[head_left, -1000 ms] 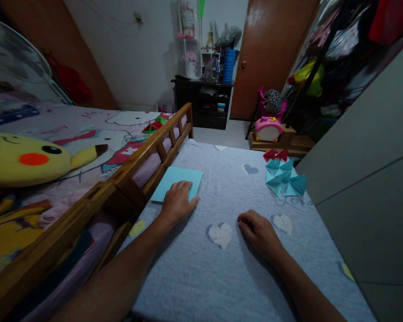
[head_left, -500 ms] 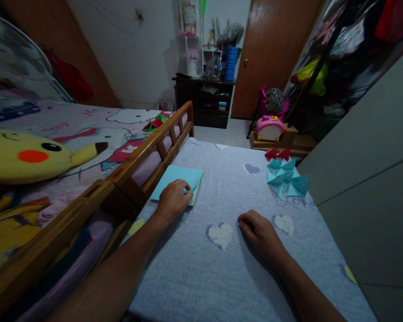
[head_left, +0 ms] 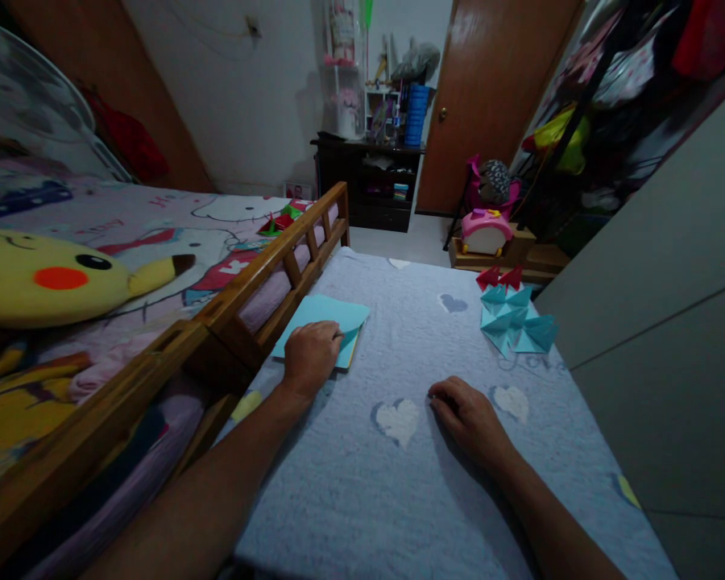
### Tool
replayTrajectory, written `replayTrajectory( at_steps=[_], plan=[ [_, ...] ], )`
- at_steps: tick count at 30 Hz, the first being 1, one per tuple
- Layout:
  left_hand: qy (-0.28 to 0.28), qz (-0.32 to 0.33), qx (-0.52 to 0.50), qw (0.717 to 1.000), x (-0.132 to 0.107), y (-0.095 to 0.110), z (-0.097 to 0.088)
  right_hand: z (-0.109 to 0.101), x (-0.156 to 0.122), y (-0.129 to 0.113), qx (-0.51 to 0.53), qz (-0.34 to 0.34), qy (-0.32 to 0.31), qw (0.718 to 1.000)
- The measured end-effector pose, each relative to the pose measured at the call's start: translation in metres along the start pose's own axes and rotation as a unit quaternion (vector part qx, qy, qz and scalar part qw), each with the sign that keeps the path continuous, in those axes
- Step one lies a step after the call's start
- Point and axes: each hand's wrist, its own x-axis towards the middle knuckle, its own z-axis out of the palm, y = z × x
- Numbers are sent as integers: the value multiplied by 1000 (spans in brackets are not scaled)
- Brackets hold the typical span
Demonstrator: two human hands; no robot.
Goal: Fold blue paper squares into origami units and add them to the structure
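Note:
A stack of light blue square paper (head_left: pixel 317 310) lies on the blue bedspread beside the wooden rail. My left hand (head_left: pixel 311 358) is over its near right part, thumb and fingers pinched on the top sheet. That sheet's right corner is lifted and bent, and a yellowish edge shows beneath. To the right, my right hand (head_left: pixel 468 415) rests on the bedspread with its fingers loosely curled together and nothing visible in them. Beyond it stand several folded light blue paper pieces (head_left: pixel 513 318), with red folded pieces (head_left: pixel 499 278) just behind.
The wooden bed rail (head_left: pixel 266 266) runs along the left. Past it are a yellow plush toy (head_left: pixel 54 278) and red and green folded paper (head_left: pixel 278 222) on a pink bed. A pale cabinet side (head_left: pixel 670 322) borders the right. A dark low cabinet (head_left: pixel 366 185) stands far back.
My left hand has closed on the top sheet and raised its right corner slightly off the stack. My right hand has stayed in place.

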Motion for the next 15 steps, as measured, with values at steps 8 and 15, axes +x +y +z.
replayTrajectory(
  at_steps=[8,15],
  plan=[
    [110,72,-25,991,-2,1,-1,2,0,3,0,-10,4,1000],
    [204,273,-121,932,-22,30,-7,4,-1,5,11,-37,142,989]
  ],
)
